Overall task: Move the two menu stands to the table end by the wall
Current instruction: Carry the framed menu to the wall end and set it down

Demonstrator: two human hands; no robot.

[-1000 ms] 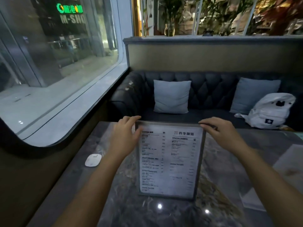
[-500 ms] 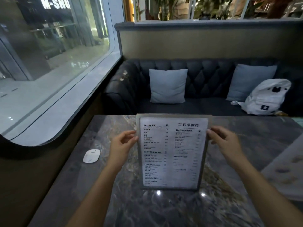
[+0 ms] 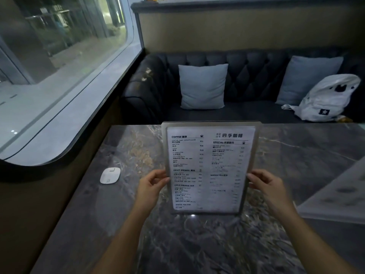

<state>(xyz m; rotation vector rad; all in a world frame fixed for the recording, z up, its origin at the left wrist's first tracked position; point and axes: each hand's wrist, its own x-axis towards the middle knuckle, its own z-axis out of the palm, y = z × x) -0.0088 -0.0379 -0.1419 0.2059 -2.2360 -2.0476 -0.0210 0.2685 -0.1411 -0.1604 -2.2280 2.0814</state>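
A menu stand, a metal-framed white printed menu page, stands upright over the middle of the dark marble table, its printed side facing me. My left hand grips its left edge and my right hand grips its right edge, both at about mid-height. Whether its base touches the table I cannot tell. A second flat grey shape, possibly the other menu, lies blurred at the right edge of the table.
A small white rounded device lies on the table near the left wall under the window. Beyond the table is a dark tufted sofa with two grey cushions and a white backpack.
My hands slid from the stand's top corners down to its side edges. The stand now sits more upright and squarer to me, and my view has tilted downward.
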